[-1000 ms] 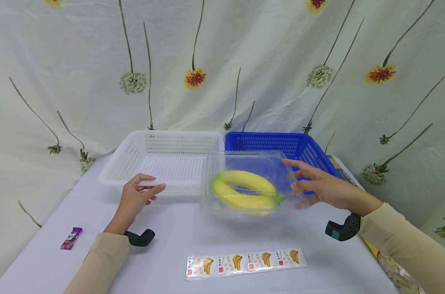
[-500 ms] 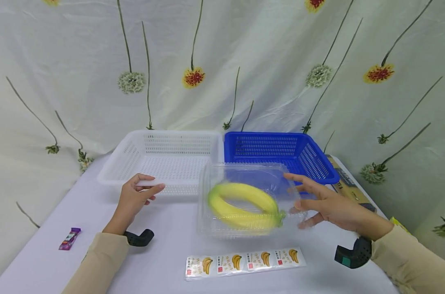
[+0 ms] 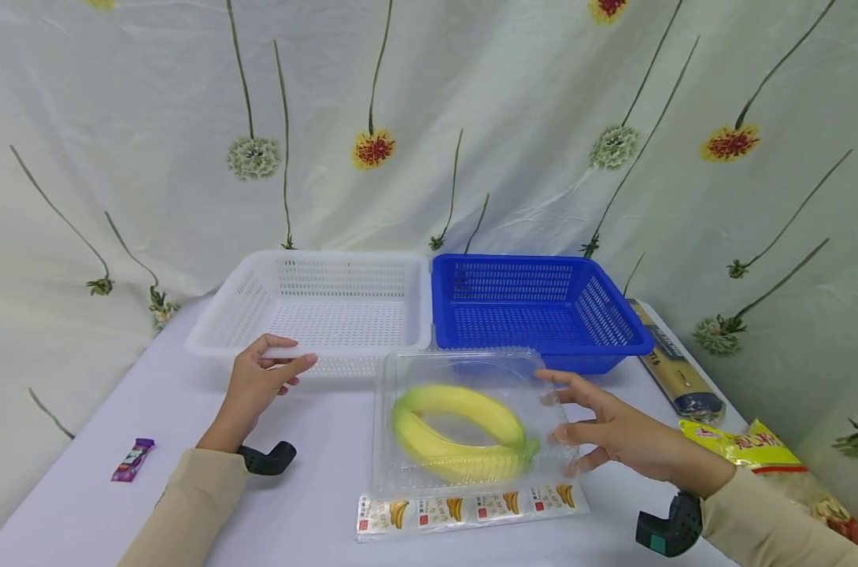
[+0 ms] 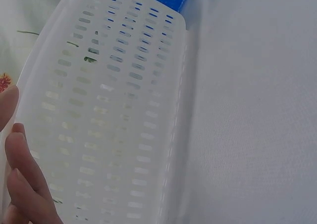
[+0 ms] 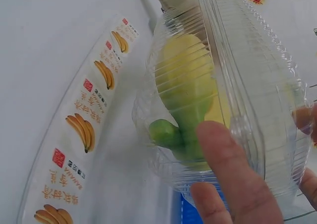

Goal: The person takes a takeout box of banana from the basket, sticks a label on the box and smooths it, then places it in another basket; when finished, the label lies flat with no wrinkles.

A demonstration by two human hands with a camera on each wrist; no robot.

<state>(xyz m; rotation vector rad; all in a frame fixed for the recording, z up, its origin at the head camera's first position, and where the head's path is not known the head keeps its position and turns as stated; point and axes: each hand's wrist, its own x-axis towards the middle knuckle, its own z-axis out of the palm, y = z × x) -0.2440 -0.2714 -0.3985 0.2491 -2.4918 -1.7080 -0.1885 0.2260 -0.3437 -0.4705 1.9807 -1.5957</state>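
Note:
My left hand [image 3: 262,386] pinches the front rim of the white perforated basket [image 3: 340,274], thumb on the near side; the left wrist view shows its fingertips at the rim of the basket [image 4: 119,80]. My right hand [image 3: 606,429] grips the right end of a clear plastic clamshell box [image 3: 429,367], fingers spread along its side. Inside the box lie yellow bananas [image 3: 464,400] with green ends, their stems toward my right hand. In the right wrist view the box's ridged wall [image 5: 237,85] runs beside my fingers. Its front edge overlaps a strip of banana stickers [image 3: 471,510].
A blue perforated basket [image 3: 517,276] stands right of the white one. On the right lie a long brown packet [image 3: 677,374] and a yellow-topped bag [image 3: 748,453]. A small purple wrapped snack [image 3: 133,461] lies at the left on the white tablecloth.
My right hand has brought the box of bananas toward me and slightly left, from in front of the blue basket to just behind the sticker strip. The left hand stays on the rim.

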